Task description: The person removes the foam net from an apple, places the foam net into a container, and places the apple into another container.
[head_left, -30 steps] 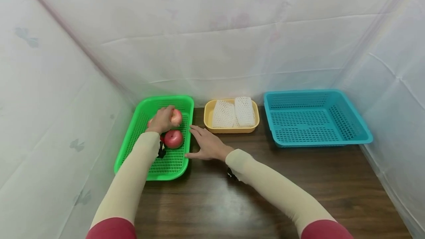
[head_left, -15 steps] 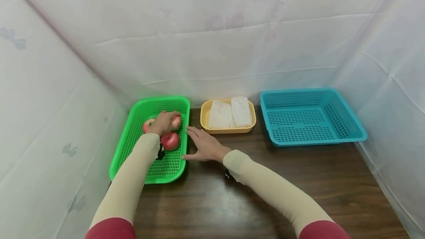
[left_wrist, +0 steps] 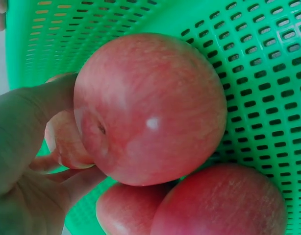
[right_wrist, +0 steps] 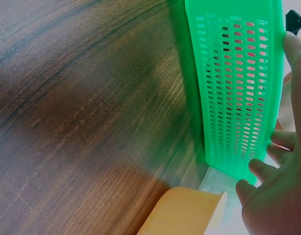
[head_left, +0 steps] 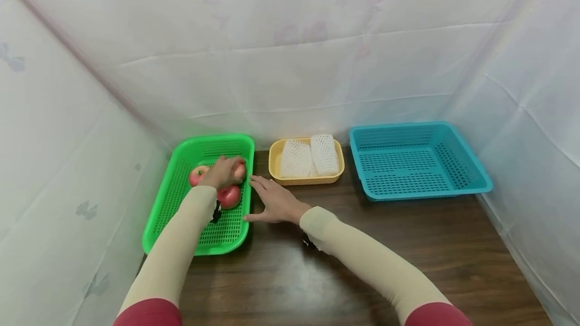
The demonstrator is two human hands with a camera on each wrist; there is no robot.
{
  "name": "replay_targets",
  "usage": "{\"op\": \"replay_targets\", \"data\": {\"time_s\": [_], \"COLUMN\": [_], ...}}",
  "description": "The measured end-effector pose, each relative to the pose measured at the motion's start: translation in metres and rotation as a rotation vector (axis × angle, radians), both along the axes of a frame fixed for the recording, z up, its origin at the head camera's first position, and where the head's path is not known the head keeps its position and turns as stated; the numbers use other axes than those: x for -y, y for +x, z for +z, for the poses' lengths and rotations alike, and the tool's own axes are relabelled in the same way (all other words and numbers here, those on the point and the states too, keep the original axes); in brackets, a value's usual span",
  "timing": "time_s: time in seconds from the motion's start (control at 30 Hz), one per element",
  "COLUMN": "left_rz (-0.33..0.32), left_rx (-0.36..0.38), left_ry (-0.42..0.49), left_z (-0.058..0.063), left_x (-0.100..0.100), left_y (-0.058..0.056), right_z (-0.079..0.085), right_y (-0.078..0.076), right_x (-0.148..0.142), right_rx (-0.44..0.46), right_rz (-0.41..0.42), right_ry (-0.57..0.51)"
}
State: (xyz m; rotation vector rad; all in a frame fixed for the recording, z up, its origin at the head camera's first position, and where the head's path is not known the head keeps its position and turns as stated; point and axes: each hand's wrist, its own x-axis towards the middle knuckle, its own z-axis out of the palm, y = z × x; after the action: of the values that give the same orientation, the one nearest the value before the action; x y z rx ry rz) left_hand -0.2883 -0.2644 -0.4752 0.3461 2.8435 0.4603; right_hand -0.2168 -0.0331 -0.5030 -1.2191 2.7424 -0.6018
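Note:
In the head view my left hand (head_left: pixel 220 172) reaches into the green basket (head_left: pixel 154 215), its fingers curled round a pinkish-red apple (head_left: pixel 238 170) near the right wall. Close by, a darker red apple (head_left: pixel 229 197) sits nearer me and another apple (head_left: pixel 198 175) lies left of the hand. Seen from the left wrist, a large apple (left_wrist: pixel 155 107) hides the fingertips, and part of an apple (left_wrist: pixel 67 139) shows between thumb and fingers. My right hand (head_left: pixel 277 202) has its fingers spread, with thumb and fingertips at the basket's right rim (right_wrist: pixel 277 88).
Right of the green basket, a small yellow tray (head_left: pixel 305 182) holds white foam net sleeves (head_left: pixel 323 154). A blue basket (head_left: pixel 421 197) stands at the right on the dark wooden table (head_left: pixel 290 275). White sheeting (head_left: pixel 290 79) encloses the back and sides.
The head view has shifted slightly. My left hand and its apple have moved a little right within the green basket, uncovering more of the left apple. The right hand stays at the rim.

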Motion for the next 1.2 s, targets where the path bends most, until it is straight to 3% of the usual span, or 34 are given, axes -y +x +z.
{"op": "replay_targets", "data": {"time_s": [0.53,0.97,1.2], "left_rz": [-0.018,0.002,0.017], "left_rx": [-0.034,-0.022,-0.038], "left_ry": [-0.018,-0.032,0.013], "left_z": [-0.006,-0.001,0.001], "left_x": [-0.002,0.001,-0.002], "left_y": [0.002,0.007,0.011], "right_z": [-0.001,0.002,-0.003], "right_y": [-0.001,-0.004,-0.005], "right_x": [0.003,0.005,0.003], "right_rx": [-0.007,-0.018,-0.012], "right_rz": [0.006,0.024,0.02], "right_ry": [0.001,0.011,0.004]}}
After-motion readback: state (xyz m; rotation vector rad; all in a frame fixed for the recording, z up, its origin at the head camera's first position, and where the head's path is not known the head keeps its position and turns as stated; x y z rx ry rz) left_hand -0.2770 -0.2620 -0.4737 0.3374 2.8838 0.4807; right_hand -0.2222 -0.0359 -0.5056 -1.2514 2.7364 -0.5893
